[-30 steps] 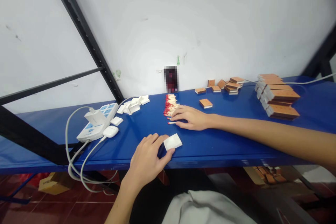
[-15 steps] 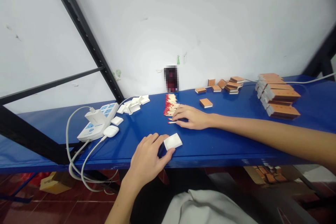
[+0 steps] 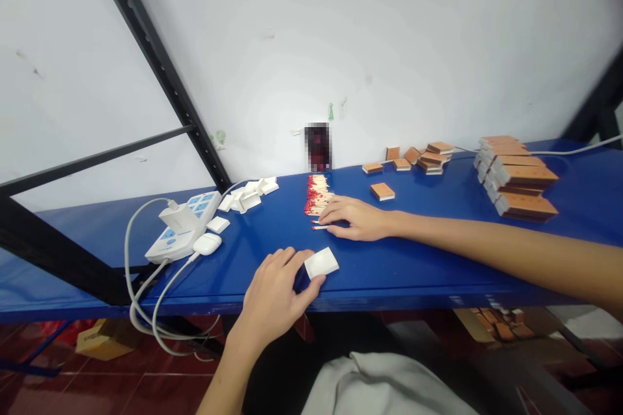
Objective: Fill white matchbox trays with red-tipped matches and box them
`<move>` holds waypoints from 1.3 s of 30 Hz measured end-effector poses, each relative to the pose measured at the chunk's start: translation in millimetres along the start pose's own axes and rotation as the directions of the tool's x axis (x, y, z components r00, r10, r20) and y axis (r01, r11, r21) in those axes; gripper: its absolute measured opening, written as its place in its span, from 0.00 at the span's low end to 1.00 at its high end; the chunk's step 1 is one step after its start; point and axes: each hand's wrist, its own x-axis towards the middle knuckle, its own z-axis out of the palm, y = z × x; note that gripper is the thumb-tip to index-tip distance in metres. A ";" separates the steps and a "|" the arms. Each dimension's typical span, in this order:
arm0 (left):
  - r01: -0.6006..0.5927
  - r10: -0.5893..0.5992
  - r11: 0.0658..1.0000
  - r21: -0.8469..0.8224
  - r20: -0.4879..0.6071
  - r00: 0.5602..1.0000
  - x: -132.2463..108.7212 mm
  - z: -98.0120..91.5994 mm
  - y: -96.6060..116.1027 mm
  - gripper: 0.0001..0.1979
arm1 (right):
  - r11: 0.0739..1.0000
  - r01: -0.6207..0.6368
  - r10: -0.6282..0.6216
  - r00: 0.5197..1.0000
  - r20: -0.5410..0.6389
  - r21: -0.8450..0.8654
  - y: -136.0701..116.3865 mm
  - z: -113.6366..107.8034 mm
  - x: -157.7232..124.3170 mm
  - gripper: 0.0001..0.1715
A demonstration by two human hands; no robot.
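Observation:
A small white matchbox tray (image 3: 322, 263) is gripped between the thumb and forefinger of my left hand (image 3: 278, 290), low over the front part of the blue shelf. My right hand (image 3: 357, 217) rests farther back with its fingers closed on a few red-tipped matches (image 3: 318, 227), whose heads stick out to the left of the fingertips. Just beyond those fingers lies a row of loose matches (image 3: 317, 194), heads to the left. Whether the tray holds anything is too washed out to tell.
Several white trays (image 3: 249, 196) lie at the left, near a power strip (image 3: 178, 233) with cables and a white charging case (image 3: 207, 244). Brown matchboxes (image 3: 382, 192) are scattered at the back right, with a large stack (image 3: 518, 178) beyond. A blurred upright object (image 3: 318, 146) stands against the wall.

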 end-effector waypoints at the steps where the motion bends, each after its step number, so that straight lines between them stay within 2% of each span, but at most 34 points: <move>1: 0.000 0.000 1.000 0.000 -0.001 1.000 -0.1 -0.2 0.2 0.17 | 1.000 0.004 -0.004 1.000 -0.002 0.003 -0.3 -0.2 0.0 0.17; 5: -0.004 0.004 1.000 -0.004 -0.006 1.000 -0.3 -0.1 0.6 0.17 | 1.000 0.009 -0.009 1.000 -0.015 0.005 -1.4 -0.3 -0.5 0.18; 12: 0.001 -0.001 1.000 -0.010 -0.011 1.000 0.1 1.3 0.0 0.17 | 0.991 -0.121 0.109 0.980 -0.166 -0.061 -2.2 2.8 -3.5 0.19; 17: 0.008 -0.008 1.000 -0.014 -0.009 1.000 -0.3 1.2 -0.5 0.17 | 0.977 -0.196 0.192 0.980 -0.050 -0.085 -5.2 0.6 -1.2 0.20; 23: 0.009 -0.009 1.000 -0.013 0.004 1.000 -1.4 1.5 -1.4 0.18 | 0.983 -0.174 0.176 0.984 0.039 -0.052 -6.0 -1.6 0.0 0.22; 32: 0.022 -0.022 1.000 0.009 0.007 1.000 -0.9 1.1 -0.2 0.18 | 0.971 -0.230 0.233 0.972 0.033 -0.066 -5.9 -1.4 0.4 0.22; 39: 0.019 -0.019 1.000 -0.014 0.006 1.000 -1.6 2.7 -1.1 0.18 | 0.971 -0.224 0.231 0.969 0.089 -0.083 -8.4 -5.6 0.6 0.24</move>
